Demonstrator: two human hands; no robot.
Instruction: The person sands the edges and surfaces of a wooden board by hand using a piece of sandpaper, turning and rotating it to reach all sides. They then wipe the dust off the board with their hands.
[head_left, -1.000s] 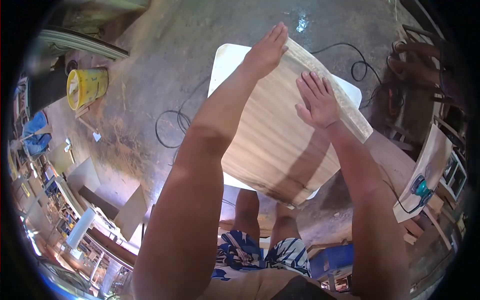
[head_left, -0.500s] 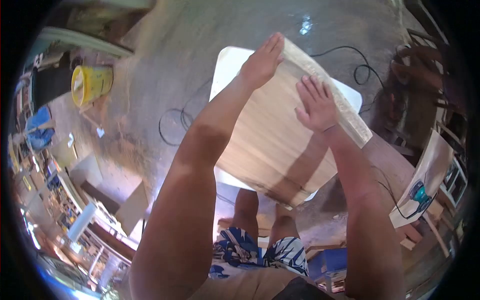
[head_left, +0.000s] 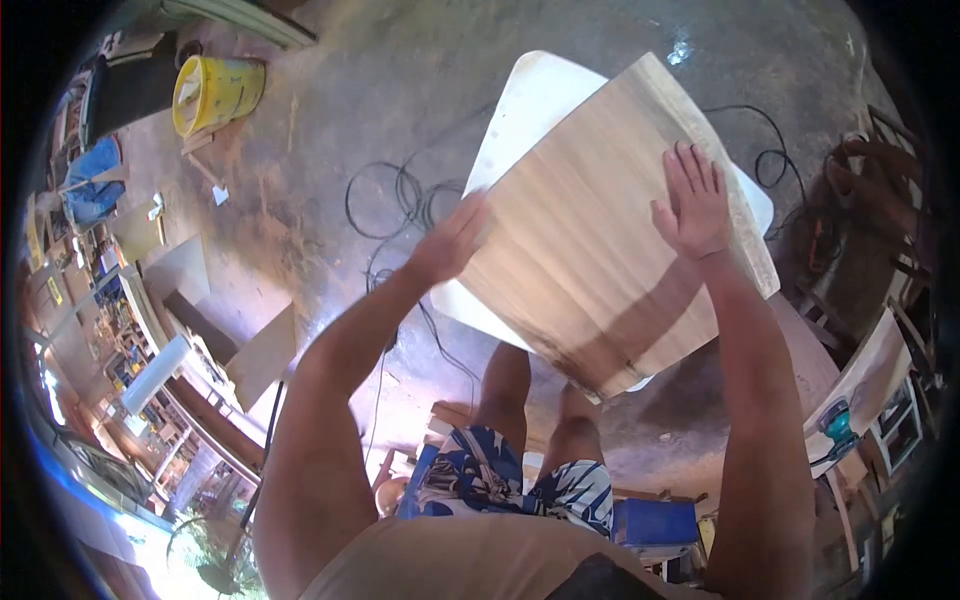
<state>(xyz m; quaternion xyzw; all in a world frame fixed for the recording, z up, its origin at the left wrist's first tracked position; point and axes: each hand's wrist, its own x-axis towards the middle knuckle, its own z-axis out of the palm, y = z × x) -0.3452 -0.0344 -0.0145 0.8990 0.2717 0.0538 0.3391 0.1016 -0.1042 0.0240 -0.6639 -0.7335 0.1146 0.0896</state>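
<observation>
A thick wooden board (head_left: pixel 590 220) with light brown grain and a pale, rough-looking edge rests on a white table top (head_left: pixel 525 110) with rounded corners. My right hand (head_left: pixel 693 210) lies flat on the board near its right edge, fingers stretched out. At the board's left edge is my left hand (head_left: pixel 450 242), its fingers extended and slightly blurred against the rim. Neither hand is wrapped around anything. Dark marks run along the board's near edge, and my right arm's shadow falls across the wood.
Black cables (head_left: pixel 390 200) loop over the concrete floor on the left. A yellow bucket (head_left: pixel 225 92) stands at upper left. To the right, a teal power sander (head_left: pixel 838 425) sits on a pale curved panel. Another person's arm (head_left: pixel 885 200) shows at the right edge. A blue box (head_left: pixel 655 522) is near my legs.
My left hand has come from the board's far corner down to its left edge, nearer me. My right hand stays flat on the board. The view has shifted, so the board appears further right.
</observation>
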